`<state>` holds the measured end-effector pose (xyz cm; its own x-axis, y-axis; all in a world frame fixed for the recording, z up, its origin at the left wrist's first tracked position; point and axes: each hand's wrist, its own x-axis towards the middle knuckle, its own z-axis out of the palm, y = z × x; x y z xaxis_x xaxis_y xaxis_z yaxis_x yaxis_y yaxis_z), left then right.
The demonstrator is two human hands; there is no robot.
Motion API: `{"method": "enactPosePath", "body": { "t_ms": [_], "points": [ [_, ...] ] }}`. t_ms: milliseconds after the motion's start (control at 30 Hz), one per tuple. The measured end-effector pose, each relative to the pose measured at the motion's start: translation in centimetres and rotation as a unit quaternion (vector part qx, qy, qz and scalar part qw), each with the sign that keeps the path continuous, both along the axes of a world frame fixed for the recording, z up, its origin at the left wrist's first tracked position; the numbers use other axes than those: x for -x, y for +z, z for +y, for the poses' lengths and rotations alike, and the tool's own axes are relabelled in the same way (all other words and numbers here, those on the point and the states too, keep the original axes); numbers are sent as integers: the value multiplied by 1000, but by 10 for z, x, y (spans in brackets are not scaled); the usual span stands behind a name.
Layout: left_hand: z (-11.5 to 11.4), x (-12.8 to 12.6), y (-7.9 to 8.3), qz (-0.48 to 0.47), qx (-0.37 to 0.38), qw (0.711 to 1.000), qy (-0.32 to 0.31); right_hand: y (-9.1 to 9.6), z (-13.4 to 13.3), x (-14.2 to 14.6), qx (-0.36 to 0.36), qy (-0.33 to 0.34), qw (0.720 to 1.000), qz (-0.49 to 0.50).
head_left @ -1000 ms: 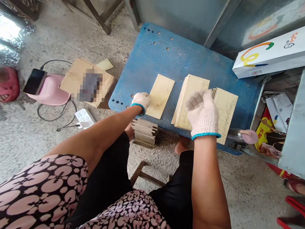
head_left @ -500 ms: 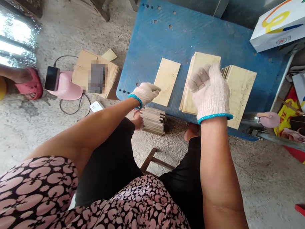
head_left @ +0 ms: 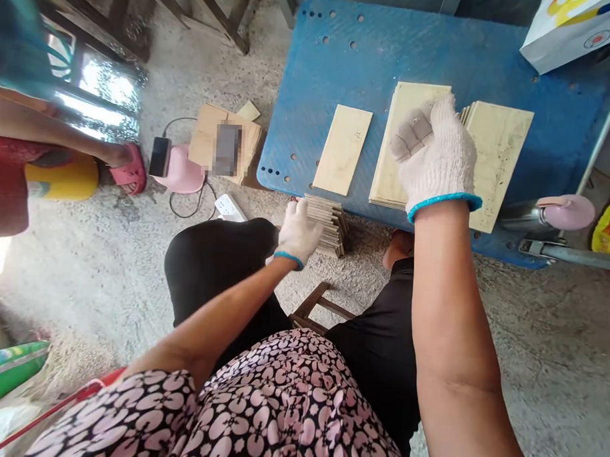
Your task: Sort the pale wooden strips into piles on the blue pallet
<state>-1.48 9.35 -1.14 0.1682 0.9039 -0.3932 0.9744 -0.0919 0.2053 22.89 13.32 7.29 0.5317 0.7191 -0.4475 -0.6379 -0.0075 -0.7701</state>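
Both of my hands wear white knitted gloves with blue cuffs. My left hand (head_left: 299, 229) is open, fingers spread, beside a stack of thin boards (head_left: 328, 226) below the table edge. Whether it touches that stack I cannot tell. My right hand (head_left: 438, 150) is curled closed over a pile of pale wooden boards (head_left: 387, 181); anything inside the fingers is hidden. One single board (head_left: 342, 150) lies flat on the blue table (head_left: 416, 49), left of that pile. To the right, another pile of boards (head_left: 500, 168) is fanned at its far left edge.
A white bag (head_left: 566, 37) stands at the table's back right; a flask with a pink lid (head_left: 568, 212) lies at the right edge. On the left are a cardboard box (head_left: 205, 142), a pink stool (head_left: 179, 171), a power strip (head_left: 229, 208) and another person's sandalled foot (head_left: 129, 169).
My left hand has left the single board's edge and come down toward me, to the stack below, its fingers spreading. My right hand stays curled over the pile. The view has shifted left.
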Motion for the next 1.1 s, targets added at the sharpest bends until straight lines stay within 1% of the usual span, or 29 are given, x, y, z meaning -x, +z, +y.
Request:
{"method": "enactPosePath", "body": {
  "t_ms": [33, 67, 133, 200, 267, 367, 467, 633, 733, 867, 1100],
  "points": [
    [-18, 5, -4, 16, -6, 1000, 22, -1, 1, 0, 1, 2, 1000, 4],
    [-34, 10, -9, 31, -1, 999, 29, -2, 2, 0, 1, 4, 1000, 16],
    [-63, 17, -18, 69, 30, 997, 13, -1, 3, 2, 3, 13, 999, 31],
    [-83, 22, -26, 105, 63, 992, -11, 4, 4, 6, 3, 17, 999, 50],
    [-93, 24, -32, 124, 77, 989, -38, 10, 3, 10, -5, 18, 997, 79],
    [-95, 25, -37, 127, 63, 987, -76, 17, 2, 15, -36, 26, 993, 112],
    [-93, 26, -41, 131, 57, 984, -105, 18, 0, 15, -65, 32, 991, 115],
    [-90, 28, -47, 158, 62, 974, -151, 18, -4, 9, -42, -5, 994, 105],
    [-89, 31, -50, 163, 60, 970, -173, 19, -4, 7, -53, -1, 994, 96],
    [-87, 33, -49, 167, 61, 966, -187, 18, -2, 9, -55, 12, 994, 92],
    [-85, 36, -44, 169, 62, 960, -214, 15, -2, 9, -65, 17, 993, 96]
  ]
}}
